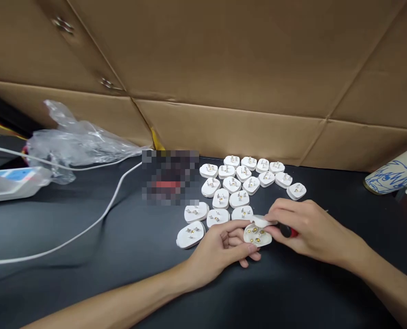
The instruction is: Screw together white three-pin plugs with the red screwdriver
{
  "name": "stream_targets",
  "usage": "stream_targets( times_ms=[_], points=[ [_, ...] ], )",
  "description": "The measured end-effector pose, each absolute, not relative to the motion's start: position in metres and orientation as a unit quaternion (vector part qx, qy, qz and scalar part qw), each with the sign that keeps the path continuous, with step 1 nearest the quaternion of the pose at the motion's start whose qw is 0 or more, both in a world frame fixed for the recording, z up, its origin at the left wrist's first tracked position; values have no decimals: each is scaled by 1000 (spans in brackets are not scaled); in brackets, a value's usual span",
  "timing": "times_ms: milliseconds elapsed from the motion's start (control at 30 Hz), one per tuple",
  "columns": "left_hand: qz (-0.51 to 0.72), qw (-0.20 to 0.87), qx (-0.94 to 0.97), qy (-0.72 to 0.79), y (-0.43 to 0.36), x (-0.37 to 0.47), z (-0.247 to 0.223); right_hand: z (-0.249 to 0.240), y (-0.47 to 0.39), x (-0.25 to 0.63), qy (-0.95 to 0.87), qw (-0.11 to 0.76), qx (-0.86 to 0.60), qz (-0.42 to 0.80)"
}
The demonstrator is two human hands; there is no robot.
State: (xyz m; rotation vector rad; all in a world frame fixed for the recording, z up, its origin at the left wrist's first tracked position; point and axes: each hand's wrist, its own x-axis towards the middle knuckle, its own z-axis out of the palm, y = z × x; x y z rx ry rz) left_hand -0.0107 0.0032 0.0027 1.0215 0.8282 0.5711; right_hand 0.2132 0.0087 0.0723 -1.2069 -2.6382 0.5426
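My left hand (220,246) grips the edge of an opened white plug housing (258,238) between thumb and fingers. Several brass contacts show inside it. Above its far edge, a white plug cover (261,222) is tilted up, pinched by the fingertips of my right hand (308,228). A tool with a black and red handle (288,230), perhaps a screwdriver, is tucked in that same hand; most of it is hidden. Just beyond both hands, several white plugs (220,198) lie on the dark table with their metal pins facing up.
A brown padded partition (224,123) stands along the back of the table (148,283). On the left are a crumpled clear plastic bag (83,141), white cables (110,205) and a white device (18,180). A blue-patterned cylinder (395,173) lies at far right. One patch is pixelated.
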Motion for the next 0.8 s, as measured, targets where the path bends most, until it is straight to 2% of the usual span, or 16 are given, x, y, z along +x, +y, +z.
stream_targets(
  times_ms=[200, 433, 800],
  points=[
    [264, 762, 468, 362, 4, -11, 3, 70, 1, 203, -900, 62, -388, 191],
    [259, 765, 457, 373, 3, -10, 6, 77, 17, 211, -867, 70, -370, 326],
    [253, 774, 454, 361, 5, -11, 4, 74, 11, 206, -864, 129, -385, 299]
  ],
)
